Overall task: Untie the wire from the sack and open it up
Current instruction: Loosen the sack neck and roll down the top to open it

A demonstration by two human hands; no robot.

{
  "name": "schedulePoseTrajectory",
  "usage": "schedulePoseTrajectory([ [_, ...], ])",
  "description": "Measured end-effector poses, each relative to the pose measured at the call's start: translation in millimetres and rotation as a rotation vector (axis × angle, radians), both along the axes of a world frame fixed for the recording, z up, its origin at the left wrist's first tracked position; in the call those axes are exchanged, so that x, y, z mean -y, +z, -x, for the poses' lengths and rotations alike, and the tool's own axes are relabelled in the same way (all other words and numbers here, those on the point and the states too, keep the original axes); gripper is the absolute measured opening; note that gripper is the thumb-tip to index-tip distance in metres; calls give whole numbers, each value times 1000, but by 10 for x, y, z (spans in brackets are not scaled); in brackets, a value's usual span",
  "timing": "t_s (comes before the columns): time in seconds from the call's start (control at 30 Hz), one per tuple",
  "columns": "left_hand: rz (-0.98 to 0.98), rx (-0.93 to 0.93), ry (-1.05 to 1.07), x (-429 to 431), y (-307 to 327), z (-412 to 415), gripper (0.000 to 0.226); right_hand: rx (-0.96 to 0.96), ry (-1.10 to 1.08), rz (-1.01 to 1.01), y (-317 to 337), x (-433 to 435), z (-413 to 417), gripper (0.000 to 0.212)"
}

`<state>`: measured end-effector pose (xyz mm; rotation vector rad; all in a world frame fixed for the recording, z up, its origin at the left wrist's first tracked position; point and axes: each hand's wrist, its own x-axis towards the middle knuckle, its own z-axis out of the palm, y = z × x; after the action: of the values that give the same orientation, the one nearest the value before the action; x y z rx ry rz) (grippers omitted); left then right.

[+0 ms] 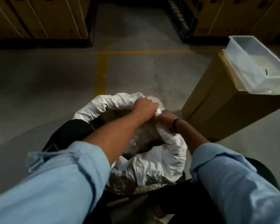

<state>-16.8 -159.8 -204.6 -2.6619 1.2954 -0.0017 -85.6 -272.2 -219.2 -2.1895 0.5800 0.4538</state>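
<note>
Opening step: sack (152, 165) mouth already wide, both hands working the rim on the side twd the cardboard box (220, 101).

No wire in view, so prob. untied; can't confirm. Left hand (145, 105) has its fingers curled over the rim's far part and grips the fabric. Right hand (166, 118) is touching it, on the box side. Its fingers are tucked into the rolled fold, tips hidden, and it looks like a grip. Sack stands on the floor just left of the box and nearer the person, betw. the knees. Long axis approx. vertical, mouth pointing up. Next, I'd judge: pull the hands apart and roll that last bunched bit down evenly w/o tipping the sack.
</note>
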Motion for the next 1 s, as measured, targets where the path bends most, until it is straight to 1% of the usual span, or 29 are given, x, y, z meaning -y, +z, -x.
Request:
schedulePoseTrajectory([
  [0.03,-37,-41,16,4,55,-66,31,36,6,128,-20,-105,8,46],
  [0.1,-74,-169,50,43,169,-168,31,111,-65,326,-31,-226,81,67],
  [0.13,-94,-229,74,79,217,-200,33,135,-101,419,-14,-246,156,71],
  [0.2,-137,-333,142,149,316,-232,39,151,-111,561,9,-239,270,63],
  [0.3,-194,-414,185,221,301,-271,45,146,-63,569,31,-216,306,47],
  [0.33,-228,-405,167,239,251,-261,54,116,-44,544,50,-192,300,45],
  [0.37,-259,-353,117,269,179,-248,70,77,-28,510,94,-160,305,47],
  [0.43,-286,-183,-80,315,67,-163,99,1,81,453,214,-60,302,57],
  [0.47,-276,-119,-194,338,39,-104,103,-28,157,432,303,-17,299,59],
  [0.5,-242,-72,-299,365,29,-52,99,-34,200,428,364,21,286,58],
  [0.57,-126,-31,-422,419,13,26,72,-13,177,407,405,52,286,54],
  [0.6,-68,-52,-403,425,12,58,59,10,155,404,394,34,304,53],
  [0.67,-12,-166,-285,413,25,94,46,51,57,389,297,-29,366,52],
  [0.73,7,-279,-186,399,14,85,41,78,-102,374,211,-101,459,48],
  [0.83,50,-422,-13,442,113,53,46,114,-214,592,145,-143,592,40],
  [0.93,-22,-530,104,544,231,30,49,150,-202,722,126,-111,683,36],
  [1.0,-77,-546,107,573,213,41,51,142,-138,761,125,-71,704,36],
])
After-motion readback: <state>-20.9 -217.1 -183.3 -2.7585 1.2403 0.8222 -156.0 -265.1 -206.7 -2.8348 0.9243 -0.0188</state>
